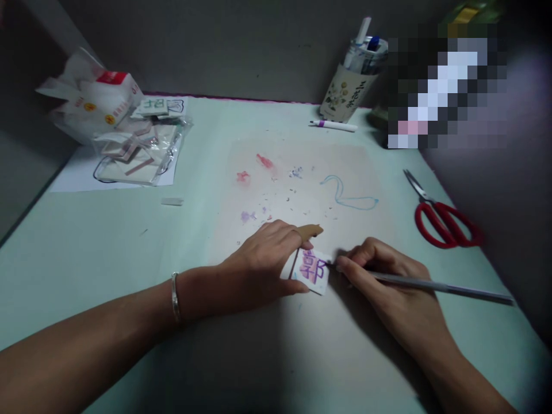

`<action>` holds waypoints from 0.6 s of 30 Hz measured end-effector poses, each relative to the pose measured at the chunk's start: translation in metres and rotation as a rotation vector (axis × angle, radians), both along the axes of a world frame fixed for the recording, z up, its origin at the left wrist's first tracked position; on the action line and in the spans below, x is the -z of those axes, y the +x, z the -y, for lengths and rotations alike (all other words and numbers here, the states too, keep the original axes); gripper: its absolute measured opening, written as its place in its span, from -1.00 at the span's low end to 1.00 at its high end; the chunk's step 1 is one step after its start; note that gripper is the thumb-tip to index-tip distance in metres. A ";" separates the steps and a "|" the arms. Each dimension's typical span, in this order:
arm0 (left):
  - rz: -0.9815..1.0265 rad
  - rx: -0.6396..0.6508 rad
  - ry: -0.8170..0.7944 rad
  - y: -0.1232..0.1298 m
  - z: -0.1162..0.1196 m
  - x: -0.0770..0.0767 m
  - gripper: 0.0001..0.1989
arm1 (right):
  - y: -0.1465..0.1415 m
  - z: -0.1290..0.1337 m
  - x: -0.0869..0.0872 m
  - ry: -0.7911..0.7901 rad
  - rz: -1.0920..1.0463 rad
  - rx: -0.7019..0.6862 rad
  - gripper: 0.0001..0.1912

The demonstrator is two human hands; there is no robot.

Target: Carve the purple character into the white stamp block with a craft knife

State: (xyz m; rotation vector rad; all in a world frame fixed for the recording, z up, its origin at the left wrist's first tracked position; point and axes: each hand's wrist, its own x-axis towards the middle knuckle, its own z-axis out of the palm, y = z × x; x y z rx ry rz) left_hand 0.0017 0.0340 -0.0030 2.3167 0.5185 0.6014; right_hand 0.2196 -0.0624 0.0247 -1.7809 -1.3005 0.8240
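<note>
A small white block with purple characters on a pinkish patch is gripped by my left hand, thumb along its near edge. Something tan shows at the index finger of that hand; I cannot make out whether it is a finger cover. My right hand is closed around a slim grey pen-like tool. Its dark tip meets the right side of the block's marked face. Whether it is a pen or a carving knife cannot be told. My right fingertips are slightly blurred.
Red-handled scissors lie at the right. A purple marker lies before a pen cup. Plastic bags with pale blocks sit at the back left. Dark crumbs and coloured prints dot the pale sheet. A white sliver lies left.
</note>
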 end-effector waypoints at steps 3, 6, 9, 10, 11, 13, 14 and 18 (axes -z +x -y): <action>0.002 0.020 -0.004 -0.002 -0.002 -0.001 -0.16 | 0.001 0.000 0.001 0.004 0.004 -0.004 -0.66; -0.034 0.094 -0.044 -0.007 -0.007 -0.002 -0.09 | 0.000 0.001 0.001 -0.016 0.013 0.005 -0.66; -0.058 0.104 -0.086 -0.010 -0.010 -0.002 -0.09 | -0.002 0.002 -0.001 -0.024 0.006 0.023 -0.69; -0.057 0.089 -0.098 -0.011 -0.010 -0.002 -0.10 | -0.003 0.002 -0.001 -0.022 0.001 0.030 -0.69; -0.054 0.072 -0.110 -0.010 -0.010 -0.001 -0.11 | -0.003 0.002 -0.001 -0.023 -0.002 0.033 -0.68; -0.051 0.042 -0.133 -0.009 -0.008 -0.001 -0.10 | -0.003 0.003 0.000 -0.019 0.000 0.027 -0.67; -0.050 0.031 -0.144 -0.008 -0.007 0.000 -0.09 | -0.002 0.003 0.000 -0.015 -0.002 0.019 -0.67; -0.039 0.000 -0.167 -0.006 -0.003 0.000 -0.09 | -0.002 0.006 0.003 -0.015 0.008 0.019 -0.68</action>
